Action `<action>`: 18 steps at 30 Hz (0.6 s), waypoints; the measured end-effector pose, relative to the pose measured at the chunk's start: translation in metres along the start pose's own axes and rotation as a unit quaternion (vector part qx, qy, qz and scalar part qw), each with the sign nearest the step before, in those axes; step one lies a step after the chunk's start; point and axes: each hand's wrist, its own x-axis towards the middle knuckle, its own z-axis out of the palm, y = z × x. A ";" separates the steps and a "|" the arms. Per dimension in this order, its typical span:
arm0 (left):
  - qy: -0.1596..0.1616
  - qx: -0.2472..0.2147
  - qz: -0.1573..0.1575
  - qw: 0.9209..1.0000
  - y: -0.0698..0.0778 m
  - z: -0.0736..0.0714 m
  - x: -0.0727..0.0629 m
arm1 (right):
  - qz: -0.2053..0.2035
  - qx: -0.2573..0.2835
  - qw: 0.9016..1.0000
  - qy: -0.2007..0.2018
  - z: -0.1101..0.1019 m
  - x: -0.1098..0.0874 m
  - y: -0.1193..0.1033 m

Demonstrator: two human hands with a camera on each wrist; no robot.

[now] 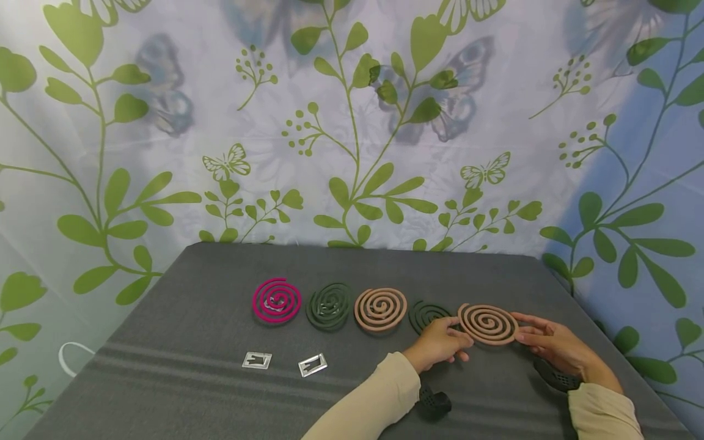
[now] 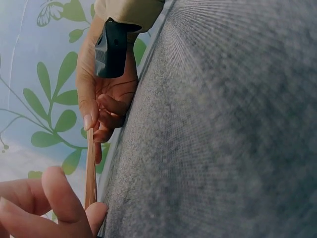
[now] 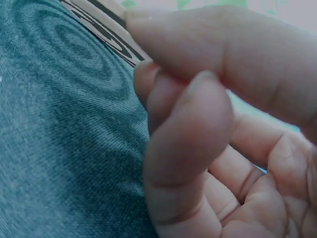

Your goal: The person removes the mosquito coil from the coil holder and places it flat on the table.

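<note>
Tan spiral held over grey table, left hand pinching its eight o'clock edge, right hand pinching three o'clock

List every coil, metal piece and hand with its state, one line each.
Pink coil: flat, metal showing beneath
Left green coil: flat, metal showing beneath
Middle tan coil: flat, metal showing beneath
Right green coil: partly hidden by the left hand
Held tan coil: raised off the cloth
Left metal piece: uncovered
Right metal piece: uncovered, slanted
Left hand: pinching the raised coil's left edge
Right hand: pinching its right edge
</note>
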 end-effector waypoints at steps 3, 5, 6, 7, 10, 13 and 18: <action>-0.002 0.006 0.000 1.000 0.000 0.000 -0.001 | -0.003 0.007 1.000 0.002 0.002 0.000 -0.001; -0.001 0.004 -0.002 1.000 0.000 0.000 -0.001 | -0.007 0.019 1.000 0.001 0.003 -0.001 -0.002; -0.001 0.003 -0.004 1.000 0.001 0.000 -0.001 | -0.009 0.024 1.000 0.001 0.003 -0.001 -0.002; 0.000 0.004 -0.005 1.000 0.001 0.000 -0.001 | -0.010 0.025 1.000 0.002 0.004 -0.001 -0.002; 0.000 0.001 -0.009 1.000 0.001 0.000 -0.001 | -0.006 0.015 1.000 0.017 0.006 -0.002 -0.004; -0.003 0.004 -0.009 1.000 0.000 -0.001 -0.001 | 0.000 -0.008 1.000 0.029 0.007 -0.001 -0.005; -0.006 0.002 -0.006 1.000 -0.003 -0.001 0.001 | 0.018 -0.050 0.997 0.051 0.010 -0.001 -0.008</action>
